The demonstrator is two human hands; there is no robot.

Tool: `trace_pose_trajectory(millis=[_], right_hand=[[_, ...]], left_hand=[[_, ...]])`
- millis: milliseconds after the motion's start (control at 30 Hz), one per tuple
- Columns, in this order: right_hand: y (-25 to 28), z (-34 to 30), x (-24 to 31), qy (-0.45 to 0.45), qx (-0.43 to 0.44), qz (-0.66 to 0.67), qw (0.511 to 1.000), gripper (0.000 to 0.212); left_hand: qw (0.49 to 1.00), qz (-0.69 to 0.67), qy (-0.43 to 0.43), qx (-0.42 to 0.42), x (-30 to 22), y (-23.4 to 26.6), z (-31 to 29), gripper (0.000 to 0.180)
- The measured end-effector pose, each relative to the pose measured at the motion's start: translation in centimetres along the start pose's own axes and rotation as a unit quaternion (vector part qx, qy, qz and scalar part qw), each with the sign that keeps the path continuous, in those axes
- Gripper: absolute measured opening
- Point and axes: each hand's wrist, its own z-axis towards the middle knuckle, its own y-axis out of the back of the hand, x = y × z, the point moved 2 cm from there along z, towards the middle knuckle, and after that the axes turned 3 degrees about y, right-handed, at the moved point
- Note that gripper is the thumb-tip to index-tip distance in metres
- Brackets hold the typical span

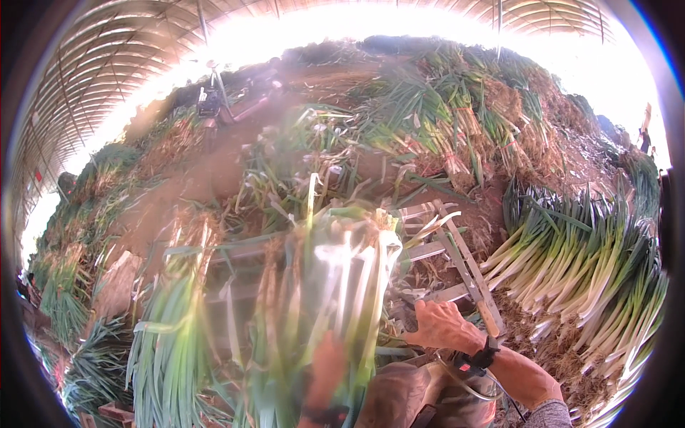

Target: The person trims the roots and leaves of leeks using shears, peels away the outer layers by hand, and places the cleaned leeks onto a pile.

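Note:
My left hand (328, 360), smeared by motion, is over a bunch of green onions (367, 299) with white stalks and green leaves; its fingers cannot be made out. My right hand (446, 328) is to the right of that bunch, beside a wooden slatted frame (467, 267). Its thumb and fingers are bent but apart, and nothing shows between them. A dark strap (485, 354) circles the right wrist. More green onions (171, 328) lie with their roots away from me and their leaves toward me, left of my left hand.
A long row of cleaned green onions (571, 264) lies on the right, white ends toward me. Tied bundles with dry roots (457, 128) are heaped farther back. Loose leaf scraps (300, 164) cover the ground beyond the frame. A thin tube (464, 381) curves below my right wrist.

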Motion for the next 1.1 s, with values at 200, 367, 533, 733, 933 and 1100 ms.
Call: trace_pose_trajectory(millis=[200,367,533,733,933,1100], right_hand=[[-1.9,0.7,-2.1,-0.041,0.135,-0.003,0.99,0.062],[-3.0,0.8,-3.5,0.023,0.233,-0.055,0.971,0.052],[-2.5,2.0,-1.6,0.068,0.131,-0.045,0.988,0.046],[-7.7,7.0,-3.5,-0.004,-0.023,0.217,0.976,0.037],[-10.3,8.6,-3.2,-0.049,-0.008,0.244,0.969,0.04],[-10.0,8.1,-2.5,-0.045,0.006,0.304,0.952,0.039]], left_hand=[[0.998,0.058,-0.025,0.025,0.4,-1.3,1.3,0.033],[0.993,0.073,0.005,0.096,-1.5,-1.2,1.4,0.061],[0.988,0.101,0.02,0.116,-0.6,-2.1,1.8,0.074],[0.994,0.074,-0.019,0.081,0.6,-3.5,2.3,0.073],[0.99,-0.057,-0.111,0.069,3.4,-1.8,3.3,0.056],[0.991,-0.126,0.046,0.004,0.9,1.2,4.4,0.038]])
